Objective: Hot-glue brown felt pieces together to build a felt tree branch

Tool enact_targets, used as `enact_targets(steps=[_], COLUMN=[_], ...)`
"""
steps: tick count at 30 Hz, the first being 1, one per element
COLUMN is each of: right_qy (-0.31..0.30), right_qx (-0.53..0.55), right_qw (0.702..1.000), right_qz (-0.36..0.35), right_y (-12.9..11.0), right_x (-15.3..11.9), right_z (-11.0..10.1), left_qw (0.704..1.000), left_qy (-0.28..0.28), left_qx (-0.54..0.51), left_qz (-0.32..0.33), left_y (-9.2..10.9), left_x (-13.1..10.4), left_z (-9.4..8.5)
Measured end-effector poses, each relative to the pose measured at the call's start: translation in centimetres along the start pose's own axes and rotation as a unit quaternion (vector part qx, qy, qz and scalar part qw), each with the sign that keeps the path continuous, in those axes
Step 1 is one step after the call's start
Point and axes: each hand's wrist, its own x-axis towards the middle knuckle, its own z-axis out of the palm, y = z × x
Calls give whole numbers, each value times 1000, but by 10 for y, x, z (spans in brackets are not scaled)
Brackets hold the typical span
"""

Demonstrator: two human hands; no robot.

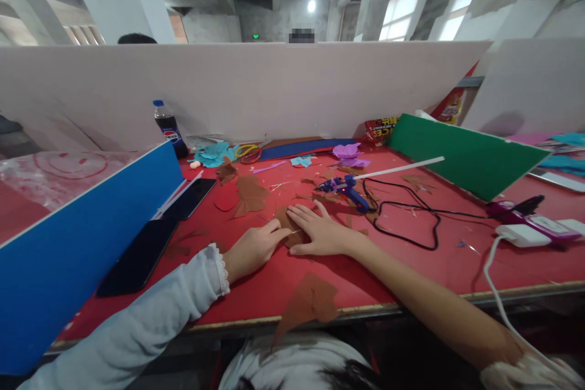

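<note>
On the red table, a small piece of brown paper (284,218) lies under both of my hands. My left hand (256,248) is closed, its thumb and forefinger pinched at the paper's near left edge. My right hand (322,233) rests flat on the paper from the right, fingers stretched out and thumb apart. Much of the piece is hidden beneath it. Another brown paper cutout (313,298) hangs partly over the front table edge. Beyond my right hand sits a blue glue gun (350,189), a long white glue stick (402,167) protruding from its back.
A blue board (91,237) stands at left beside a dark tablet (139,256) and phone (198,198). At right are a green board (466,155), black cable (434,219) and power strip (542,222). Behind lie yellow-handled scissors (248,152), paper scraps and a cola bottle (170,131).
</note>
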Motion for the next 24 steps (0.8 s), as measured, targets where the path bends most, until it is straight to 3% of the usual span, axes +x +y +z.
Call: enact_targets(steps=[7,13,24], right_qy=[1,-5,-5], right_qx=[3,3,0], right_qw=[1000,1000,1000], right_qz=[-3,-3,2], right_y=[0,0,0], right_x=[-1,0,0], right_z=[-1,-1,0], left_qw=[999,1000,999], left_qy=[-18,-5,-12], left_qx=[-13,-23,-33], left_qz=[25,-5,14], left_y=[2,-1,-2], left_x=[0,0,-1], left_z=[-1,1,2])
